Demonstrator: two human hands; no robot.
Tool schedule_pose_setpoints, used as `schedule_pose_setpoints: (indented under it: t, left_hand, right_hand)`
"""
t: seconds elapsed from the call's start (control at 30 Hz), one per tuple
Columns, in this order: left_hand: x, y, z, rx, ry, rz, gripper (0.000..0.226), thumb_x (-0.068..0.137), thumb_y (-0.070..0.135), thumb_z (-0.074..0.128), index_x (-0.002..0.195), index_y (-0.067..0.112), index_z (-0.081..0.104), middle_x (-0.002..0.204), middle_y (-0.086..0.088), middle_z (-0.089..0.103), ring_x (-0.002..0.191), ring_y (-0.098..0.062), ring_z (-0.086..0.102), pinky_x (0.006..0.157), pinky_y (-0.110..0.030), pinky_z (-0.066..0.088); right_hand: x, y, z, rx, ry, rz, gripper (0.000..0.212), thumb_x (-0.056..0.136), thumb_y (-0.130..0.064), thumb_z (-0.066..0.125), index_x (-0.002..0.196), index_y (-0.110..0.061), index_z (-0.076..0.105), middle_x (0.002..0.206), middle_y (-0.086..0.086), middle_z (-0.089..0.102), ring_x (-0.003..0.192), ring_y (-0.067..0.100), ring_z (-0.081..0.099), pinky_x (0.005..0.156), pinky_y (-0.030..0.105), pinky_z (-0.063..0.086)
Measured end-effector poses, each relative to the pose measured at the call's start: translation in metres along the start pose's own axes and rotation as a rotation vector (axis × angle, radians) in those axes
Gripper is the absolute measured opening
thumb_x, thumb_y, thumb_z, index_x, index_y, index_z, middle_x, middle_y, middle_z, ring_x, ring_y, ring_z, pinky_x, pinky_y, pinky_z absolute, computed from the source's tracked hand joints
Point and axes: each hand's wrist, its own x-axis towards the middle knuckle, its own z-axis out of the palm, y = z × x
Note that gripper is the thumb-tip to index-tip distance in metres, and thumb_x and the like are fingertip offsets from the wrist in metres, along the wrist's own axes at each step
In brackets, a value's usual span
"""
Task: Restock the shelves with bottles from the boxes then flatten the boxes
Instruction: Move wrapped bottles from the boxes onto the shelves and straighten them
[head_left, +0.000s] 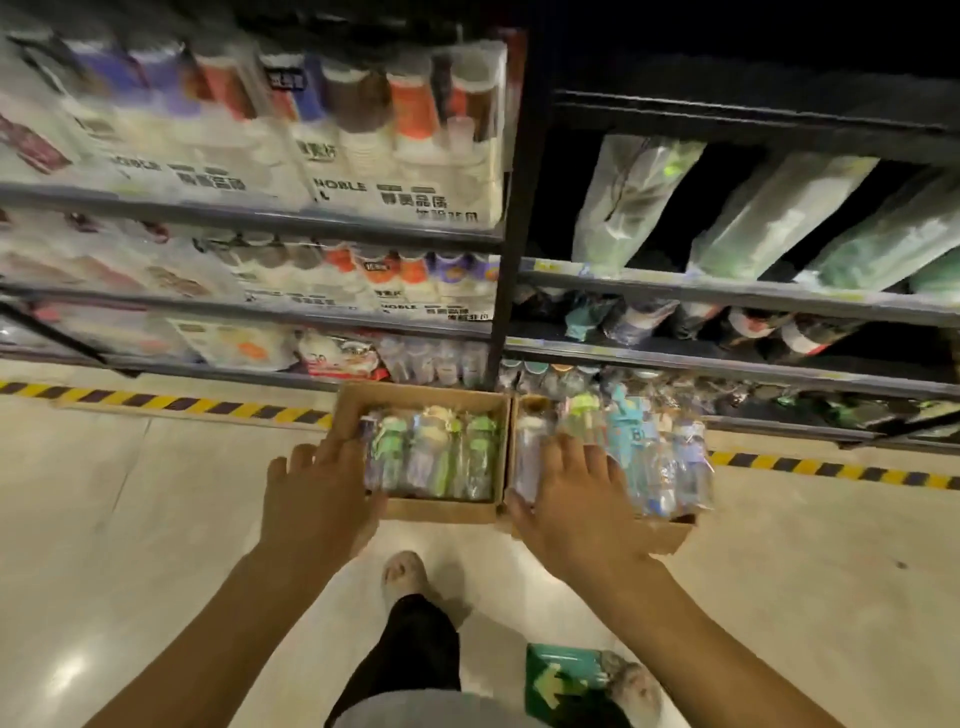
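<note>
Two open cardboard boxes stand side by side on the floor below the shelves. The left box (363, 402) holds wrapped bottles with green tops (441, 457). The right box (670, 532) holds wrapped bottles with blue and green parts (649, 457). My left hand (322, 499) reaches over the left box's near left corner, fingers spread and straight. My right hand (576, 504) reaches over the right box's left side, fingers extended above a wrapped bottle. Whether either hand touches anything is unclear in the blur.
Dark metal shelves (511, 208) rise behind the boxes, stocked with packed cups on the left and wrapped bottles on the right. Yellow-black tape (156, 402) lines the floor. My feet and a green arrow sign (563, 680) are on the floor below.
</note>
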Motion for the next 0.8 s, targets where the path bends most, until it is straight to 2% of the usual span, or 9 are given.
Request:
schedule_pose_setpoints:
  t: [0.13,0.27,0.33,0.43,0.5,0.57,0.67,0.8]
  left_hand:
    - [0.053,-0.054,0.037,0.012,-0.109,0.001,0.062,0.098,0.062,0.048,0.146,0.023,0.045,0.14,0.003,0.059,0.125,-0.024,0.056,0.102,-0.039,0.046]
    - [0.116,-0.078,0.101,-0.047,-0.19,-0.014,0.057,0.097,0.058,0.05,0.142,0.022,0.049,0.126,0.002,0.063,0.112,-0.023,0.06,0.089,-0.037,0.05]
    - [0.154,-0.084,0.147,-0.122,-0.241,-0.044,0.052,0.098,0.055,0.052,0.138,0.021,0.05,0.121,0.001,0.062,0.11,-0.025,0.059,0.089,-0.039,0.052]
    - [0.213,-0.086,0.227,-0.285,-0.324,-0.07,0.046,0.098,0.05,0.057,0.132,0.021,0.051,0.126,-0.002,0.064,0.113,-0.03,0.058,0.095,-0.046,0.052]
    - [0.251,-0.085,0.284,-0.389,-0.348,-0.132,0.045,0.095,0.048,0.059,0.131,0.022,0.052,0.121,-0.006,0.065,0.106,-0.033,0.06,0.089,-0.046,0.054]
    - [0.286,-0.083,0.339,-0.476,-0.371,-0.2,0.048,0.093,0.049,0.06,0.133,0.024,0.05,0.122,-0.008,0.066,0.104,-0.033,0.062,0.087,-0.047,0.056]
    - [0.335,-0.08,0.42,-0.605,-0.419,-0.277,0.06,0.093,0.05,0.068,0.139,0.02,0.045,0.127,-0.008,0.064,0.111,-0.032,0.063,0.095,-0.05,0.055]
    - [0.387,-0.074,0.513,-0.742,-0.452,-0.418,0.071,0.092,0.059,0.067,0.142,0.016,0.04,0.119,-0.007,0.062,0.1,-0.027,0.065,0.081,-0.043,0.057]
  right_hand:
    - [0.047,-0.053,0.034,-0.015,-0.082,0.005,0.072,0.101,-0.06,0.039,0.156,-0.014,0.027,0.156,0.009,0.034,0.142,0.036,0.033,0.118,0.049,0.028]
    - [0.115,-0.083,0.087,0.029,-0.153,0.03,0.074,0.1,-0.06,0.04,0.156,-0.014,0.026,0.155,0.009,0.036,0.142,0.034,0.034,0.117,0.047,0.031]
    - [0.158,-0.093,0.126,0.063,-0.169,0.045,0.073,0.1,-0.061,0.041,0.155,-0.014,0.028,0.153,0.009,0.039,0.14,0.033,0.037,0.115,0.047,0.033]
    - [0.223,-0.104,0.195,0.107,-0.17,0.066,0.073,0.098,-0.062,0.044,0.153,-0.015,0.03,0.152,0.01,0.041,0.139,0.034,0.04,0.111,0.049,0.038]
    - [0.265,-0.109,0.246,0.111,-0.172,0.065,0.073,0.098,-0.06,0.046,0.153,-0.014,0.032,0.15,0.011,0.044,0.135,0.033,0.044,0.109,0.048,0.041]
    - [0.306,-0.112,0.297,0.131,-0.198,0.075,0.072,0.098,-0.06,0.047,0.152,-0.014,0.033,0.149,0.012,0.045,0.136,0.032,0.045,0.107,0.047,0.042]
    - [0.362,-0.112,0.37,0.176,-0.259,0.095,0.079,0.098,-0.064,0.046,0.154,-0.011,0.029,0.153,0.017,0.043,0.14,0.037,0.042,0.109,0.05,0.041]
    - [0.426,-0.114,0.456,0.397,-0.372,0.218,0.096,0.095,-0.071,0.049,0.162,-0.011,0.015,0.162,0.018,0.033,0.145,0.04,0.037,0.113,0.049,0.038]
